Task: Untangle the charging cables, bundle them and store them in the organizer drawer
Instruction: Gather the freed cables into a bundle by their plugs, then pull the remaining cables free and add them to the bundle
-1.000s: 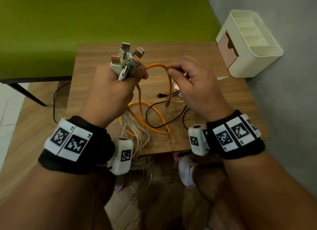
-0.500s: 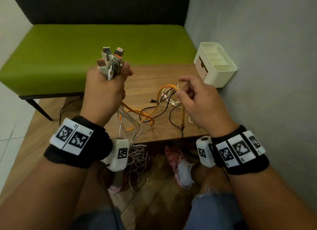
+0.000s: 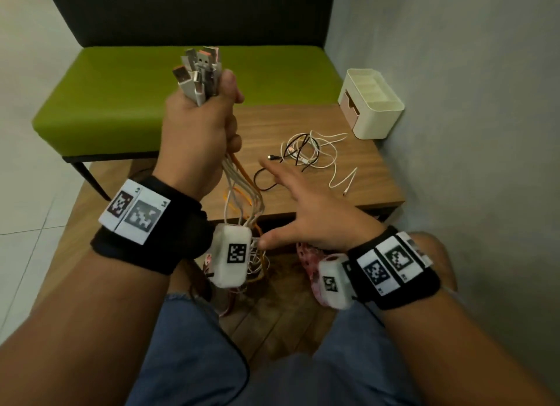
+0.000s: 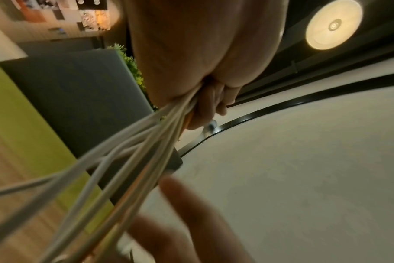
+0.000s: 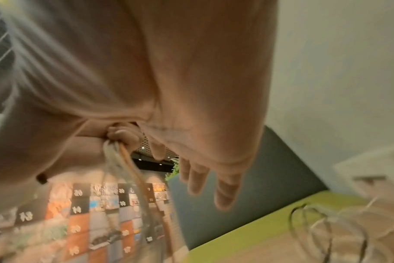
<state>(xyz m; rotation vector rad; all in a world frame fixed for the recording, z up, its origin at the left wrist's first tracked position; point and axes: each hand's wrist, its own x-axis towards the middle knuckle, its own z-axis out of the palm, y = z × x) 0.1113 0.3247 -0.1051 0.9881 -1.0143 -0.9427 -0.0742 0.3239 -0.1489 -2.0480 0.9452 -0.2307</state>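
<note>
My left hand (image 3: 200, 132) is raised above the table and grips a bundle of white and orange cables (image 3: 242, 193). Their USB plugs (image 3: 198, 69) stick up out of the fist and the cords hang down past the table's front edge. In the left wrist view the cords (image 4: 133, 153) fan out below the fist. My right hand (image 3: 306, 205) is spread with straight fingers just right of the hanging cords and holds nothing. A tangle of white and black cables (image 3: 306, 152) lies on the wooden table (image 3: 375, 181). The cream organizer (image 3: 371, 104) stands at the table's far right corner.
A green bench (image 3: 121, 96) runs behind the table. A grey wall (image 3: 469, 132) is close on the right. My knees in jeans and a pink shoe (image 3: 309, 254) are below the table's front edge.
My right hand let go of the orange cable, dropped lower and spread its fingers. My left hand rose with the bundle, and the orange cable now hangs from it.
</note>
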